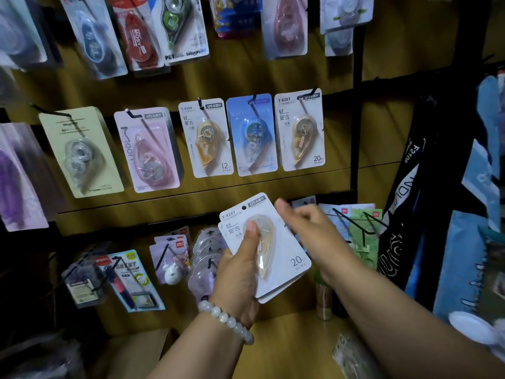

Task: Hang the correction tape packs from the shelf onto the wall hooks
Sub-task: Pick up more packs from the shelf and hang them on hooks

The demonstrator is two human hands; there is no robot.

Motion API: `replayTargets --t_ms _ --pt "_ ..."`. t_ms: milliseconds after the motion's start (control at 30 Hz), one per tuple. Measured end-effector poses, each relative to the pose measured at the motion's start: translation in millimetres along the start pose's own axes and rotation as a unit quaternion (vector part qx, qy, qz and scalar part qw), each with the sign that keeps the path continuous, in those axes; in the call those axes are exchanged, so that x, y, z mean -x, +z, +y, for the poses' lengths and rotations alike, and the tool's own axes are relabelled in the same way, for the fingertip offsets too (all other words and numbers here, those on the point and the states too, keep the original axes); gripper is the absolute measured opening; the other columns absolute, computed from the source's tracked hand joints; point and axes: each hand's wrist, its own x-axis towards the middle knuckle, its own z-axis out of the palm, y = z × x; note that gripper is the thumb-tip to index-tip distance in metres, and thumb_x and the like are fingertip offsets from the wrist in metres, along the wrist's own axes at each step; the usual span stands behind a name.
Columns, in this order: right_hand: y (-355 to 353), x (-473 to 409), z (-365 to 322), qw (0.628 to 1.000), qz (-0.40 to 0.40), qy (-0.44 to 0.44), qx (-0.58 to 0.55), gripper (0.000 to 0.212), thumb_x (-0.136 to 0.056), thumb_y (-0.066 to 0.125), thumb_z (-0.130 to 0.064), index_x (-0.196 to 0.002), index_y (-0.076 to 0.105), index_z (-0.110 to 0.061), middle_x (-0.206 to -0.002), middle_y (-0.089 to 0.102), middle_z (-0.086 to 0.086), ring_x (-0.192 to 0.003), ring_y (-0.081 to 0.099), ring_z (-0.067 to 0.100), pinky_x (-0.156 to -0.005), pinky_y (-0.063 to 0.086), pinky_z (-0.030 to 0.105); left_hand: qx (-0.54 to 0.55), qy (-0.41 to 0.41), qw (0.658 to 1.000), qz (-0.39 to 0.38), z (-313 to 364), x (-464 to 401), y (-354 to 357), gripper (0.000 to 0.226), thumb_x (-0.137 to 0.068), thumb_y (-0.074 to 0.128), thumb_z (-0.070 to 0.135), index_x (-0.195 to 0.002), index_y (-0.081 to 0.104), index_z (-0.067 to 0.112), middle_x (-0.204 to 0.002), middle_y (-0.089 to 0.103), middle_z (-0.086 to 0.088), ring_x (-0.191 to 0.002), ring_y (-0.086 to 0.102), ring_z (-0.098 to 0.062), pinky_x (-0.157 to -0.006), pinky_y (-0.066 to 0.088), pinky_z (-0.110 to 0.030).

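My left hand (240,272) grips a small stack of white correction tape packs (287,258) marked T-9267, thumb pressed on the clear blister of the top one. My right hand (308,228) is at the stack's upper right edge, fingers curled against the cards; whether it pinches one I cannot tell. On the wall above, a matching T-9267 pack (300,132) hangs on a black hook (310,93) at the right end of the middle row.
The middle row also holds a blue pack (251,135), a T-9264 pack (205,138), a pink pack (149,149) and a green pack (79,151). More packs hang above and below. Black bare hooks (355,222) jut out lower right. A wooden shelf (287,343) lies below.
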Motion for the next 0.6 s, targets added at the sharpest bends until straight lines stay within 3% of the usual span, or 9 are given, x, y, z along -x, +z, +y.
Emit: replayTargets --t_ms 133,233,300,400,600 --pt "10 9 15 0.999 0.000 -0.008 0.037 0.042 -0.067 0.078 -0.052 -0.078 0.061 -0.016 -0.091 0.070 0.007 -0.072 0.070 0.017 -0.054 0.047 0.025 -0.013 0.019 1.000 0.017 -4 -1 2 0.073 -0.073 0.061 0.061 -0.126 0.061 0.012 -0.112 0.072 -0.021 -0.101 0.070 -0.040 -0.092 0.052 -0.058" --pt "10 10 17 1.000 0.003 -0.009 0.011 0.035 -0.070 0.081 -0.037 -0.066 0.058 -0.012 -0.070 0.071 0.004 -0.057 0.068 0.015 -0.051 0.046 0.025 0.016 -0.004 1.000 0.001 -3 -2 -1 0.065 -0.086 0.045 0.063 -0.123 0.063 0.013 -0.109 0.073 -0.020 -0.095 0.072 -0.036 -0.075 0.061 -0.047" --pt "9 10 18 1.000 0.006 -0.001 -0.012 0.031 -0.073 0.081 -0.032 -0.069 0.059 -0.010 -0.067 0.072 0.002 -0.052 0.067 0.011 -0.046 0.045 0.021 0.045 -0.024 0.999 -0.008 -2 0 -1 0.061 -0.092 0.037 0.063 -0.116 0.067 0.015 -0.103 0.075 -0.018 -0.085 0.075 -0.033 -0.064 0.062 -0.043" --pt "5 9 22 0.997 0.020 0.010 -0.070 0.025 -0.077 0.077 -0.026 -0.077 0.062 -0.006 -0.073 0.073 0.006 -0.053 0.067 0.011 -0.043 0.045 0.018 0.044 -0.023 0.999 -0.011 -2 2 -2 0.060 -0.090 0.036 0.066 -0.114 0.068 0.021 -0.104 0.076 -0.014 -0.087 0.075 -0.033 -0.073 0.061 -0.047" --pt "-5 4 24 0.984 0.045 0.003 -0.175 0.016 -0.082 0.073 -0.019 -0.085 0.069 -0.004 -0.078 0.076 0.010 -0.067 0.072 0.023 -0.058 0.056 0.028 0.025 -0.013 0.999 0.031 -3 3 -1 0.033 -0.096 0.056 0.029 -0.122 0.063 0.011 -0.107 0.075 -0.014 -0.094 0.073 -0.032 -0.072 0.062 -0.045"
